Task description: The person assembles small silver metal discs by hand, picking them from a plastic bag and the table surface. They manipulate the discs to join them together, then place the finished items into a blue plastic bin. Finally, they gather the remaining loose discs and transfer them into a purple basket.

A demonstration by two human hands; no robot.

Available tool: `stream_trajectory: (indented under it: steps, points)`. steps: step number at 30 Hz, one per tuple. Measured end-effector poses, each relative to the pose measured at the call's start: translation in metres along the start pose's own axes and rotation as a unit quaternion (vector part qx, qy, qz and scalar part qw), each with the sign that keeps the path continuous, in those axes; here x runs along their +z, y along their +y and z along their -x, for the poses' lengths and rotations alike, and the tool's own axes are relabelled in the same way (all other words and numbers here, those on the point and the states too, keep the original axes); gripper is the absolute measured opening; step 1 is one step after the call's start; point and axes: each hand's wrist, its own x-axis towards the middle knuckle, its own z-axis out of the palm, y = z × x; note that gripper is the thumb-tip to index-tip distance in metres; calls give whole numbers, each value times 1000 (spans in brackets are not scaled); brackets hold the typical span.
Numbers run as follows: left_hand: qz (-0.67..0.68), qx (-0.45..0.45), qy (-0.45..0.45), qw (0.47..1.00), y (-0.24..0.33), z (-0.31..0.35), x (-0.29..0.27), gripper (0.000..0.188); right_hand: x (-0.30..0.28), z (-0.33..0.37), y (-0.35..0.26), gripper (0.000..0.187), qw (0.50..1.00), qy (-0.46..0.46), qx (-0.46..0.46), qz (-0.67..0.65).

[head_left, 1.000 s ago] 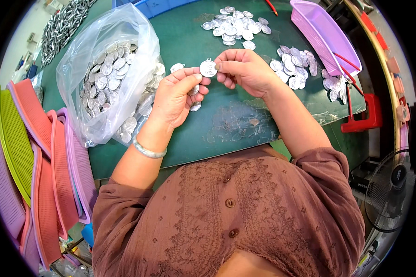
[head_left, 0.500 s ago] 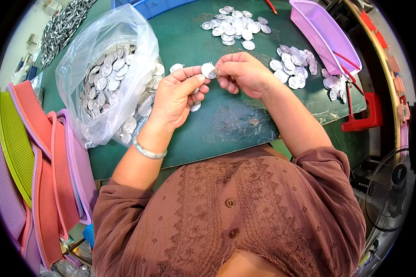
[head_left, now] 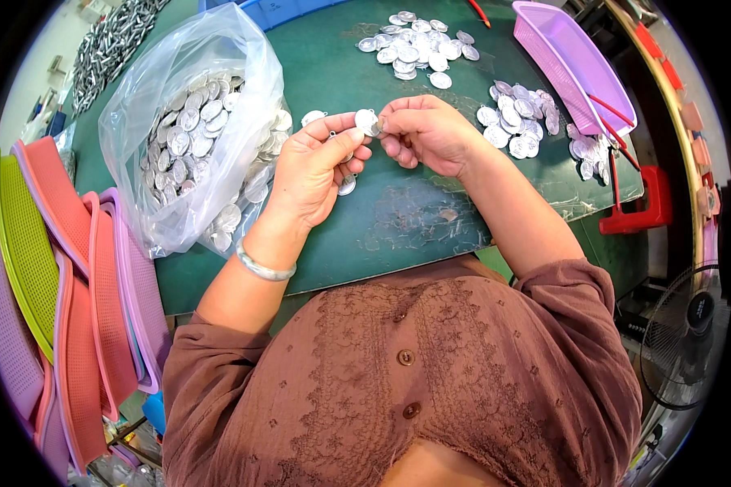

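Between my two hands is a round silvery medal [head_left: 367, 122] with a small loop at its top. My left hand [head_left: 321, 158] is closed, its thumb and forefinger pinching the medal's left side; another loop pokes up by the thumb. From the other side my right hand [head_left: 422, 130] pinches the medal's right edge, fingers curled. Whether a second small piece sits in the right fingertips is hidden. Loose medals lie under and beside my left hand, one medal [head_left: 313, 118] just behind it. Left of that hand, a clear plastic bag [head_left: 248, 69] holds many similar medals [head_left: 191, 134].
On the green table [head_left: 341, 243] lie a far pile of medals [head_left: 418, 49] and a right-hand pile [head_left: 516, 118]. Beyond stand a purple basket [head_left: 536, 40] and a blue bin [head_left: 288, 12]. Red-handled pliers [head_left: 617, 130] rest near the right edge. Stacked baskets [head_left: 73, 308] crowd the left.
My hands keep the same pinch on the medal, with only a slight shift of the fingers. The whole view has moved a little; the piles and bag look unchanged.
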Motion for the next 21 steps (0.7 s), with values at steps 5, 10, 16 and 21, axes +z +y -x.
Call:
stream_trajectory:
  steps: [5,10,16,21]
  points:
    - [16,16,44,999,4,-4,-10,13,-13,-8,-9,9,993,79,-74,56]
    - [50,64,100,992,14,-5,-16,14,-59,-35,-43,18,876,330,-176,305]
    - [52,93,115,988,20,-1,-14,15,-61,-47,-35,29,688,381,-300,540]
    - [25,105,139,984,21,1,-15,16,8,-49,-12,28,731,25,-290,617]
